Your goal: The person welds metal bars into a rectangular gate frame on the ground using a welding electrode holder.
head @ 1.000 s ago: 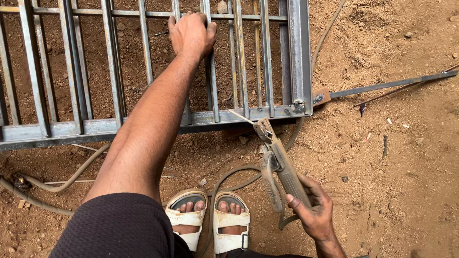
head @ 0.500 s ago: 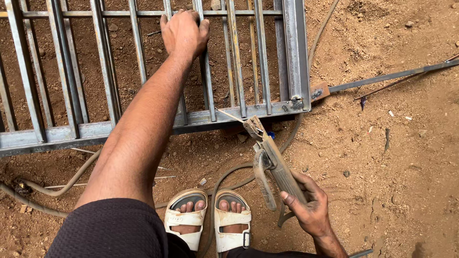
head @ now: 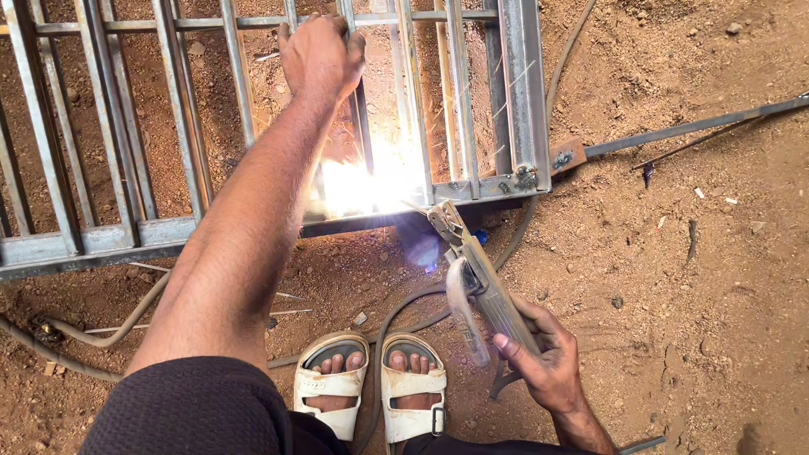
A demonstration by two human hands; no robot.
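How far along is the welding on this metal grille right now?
Done: the grille lies assembled on the dirt, bars set in the frame. In hand: the left hand grips an upright bar, while the right hand holds the electrode holder, with a bright arc and sparks at that bar's foot on the bottom rail. Left: the glare hides the seam, and the other joints' state cannot be judged.

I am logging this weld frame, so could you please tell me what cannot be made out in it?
Head view:
- The electrode tip and the joint on the metal grille: washed out by the arc glare.
- The left hand: its fingertips curl behind a bar.
- The electrode holder: its rear is covered by the right hand.
- The cable: its end runs behind the sandals.
- The grille's left and top: cut off by the frame.
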